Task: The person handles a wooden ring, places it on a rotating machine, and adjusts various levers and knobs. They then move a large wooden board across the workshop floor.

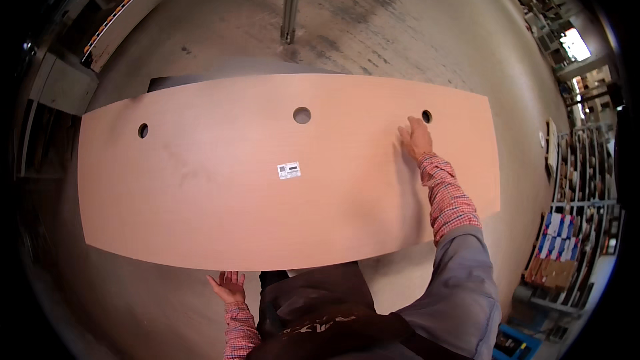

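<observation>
A wide wood-toned board (220, 213) with bowed long edges lies flat in front of me. Three round holes run along its far side: a left hole (143, 131), a middle hole (302, 115) and a right hole (427, 117). My right hand (417, 139) is over the board just beside the right hole, its fingers loosely bent and apart, with nothing seen in them. At the near edge, my left hand (228, 287) is turned palm up with spread fingers; its fingertips meet the board's edge or pass under it. A small white label (289, 171) sits near the board's middle.
A dark flat piece (167, 83) shows from under the board's far edge. Beyond it a metal post (291, 3) stands on the concrete floor (373, 20). Shelving (580, 180) with stacked items lines the right, and a pale cabinet (67, 83) stands at left.
</observation>
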A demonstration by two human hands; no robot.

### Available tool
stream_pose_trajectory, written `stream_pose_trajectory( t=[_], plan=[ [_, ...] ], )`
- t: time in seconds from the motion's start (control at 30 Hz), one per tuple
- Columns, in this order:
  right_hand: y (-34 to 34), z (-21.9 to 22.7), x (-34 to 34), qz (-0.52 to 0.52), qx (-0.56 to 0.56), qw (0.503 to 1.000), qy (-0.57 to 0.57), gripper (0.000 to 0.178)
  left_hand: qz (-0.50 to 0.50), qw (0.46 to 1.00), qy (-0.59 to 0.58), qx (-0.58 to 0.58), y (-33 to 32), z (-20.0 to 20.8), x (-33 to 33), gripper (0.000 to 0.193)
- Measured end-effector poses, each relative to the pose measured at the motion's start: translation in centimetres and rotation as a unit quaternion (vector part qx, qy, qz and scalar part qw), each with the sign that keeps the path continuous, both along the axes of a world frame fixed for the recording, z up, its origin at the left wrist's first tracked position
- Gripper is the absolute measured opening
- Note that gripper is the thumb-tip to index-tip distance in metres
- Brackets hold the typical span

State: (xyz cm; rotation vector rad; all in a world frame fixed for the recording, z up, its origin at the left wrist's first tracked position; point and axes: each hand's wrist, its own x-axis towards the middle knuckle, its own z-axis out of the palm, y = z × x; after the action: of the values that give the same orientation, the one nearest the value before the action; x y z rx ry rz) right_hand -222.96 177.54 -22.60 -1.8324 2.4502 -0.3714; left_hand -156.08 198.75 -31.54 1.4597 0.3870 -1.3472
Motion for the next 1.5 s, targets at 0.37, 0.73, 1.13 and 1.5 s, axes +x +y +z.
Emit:
stream_pose_trajectory(
  t=[0.37, 0.73, 1.13, 1.5],
  plan=[
    [-18.8, -6.6, -14.6, 0.144, 0.108, 0.984, 0.012, 0.060, 0.165, 0.968, -0.075, -0.175, -5.7, -0.4, -5.8, 0.078],
    [-18.4, -7.3, -15.4, 0.105, 0.124, 0.987, 0.018, 0.076, 0.126, 0.978, -0.059, -0.155, -5.4, -1.8, -6.1, 0.069],
    [-15.7, 3.6, -14.2, 0.068, -0.017, 0.996, 0.050, 0.067, 0.144, 0.983, -0.037, -0.111, -3.8, -1.2, -5.0, 0.066],
    [-6.1, 26.6, 6.1, 0.079, -0.129, 0.976, 0.159, 0.066, 0.192, 0.952, 0.119, -0.206, 1.3, -1.1, 9.7, 0.066]
  ],
)
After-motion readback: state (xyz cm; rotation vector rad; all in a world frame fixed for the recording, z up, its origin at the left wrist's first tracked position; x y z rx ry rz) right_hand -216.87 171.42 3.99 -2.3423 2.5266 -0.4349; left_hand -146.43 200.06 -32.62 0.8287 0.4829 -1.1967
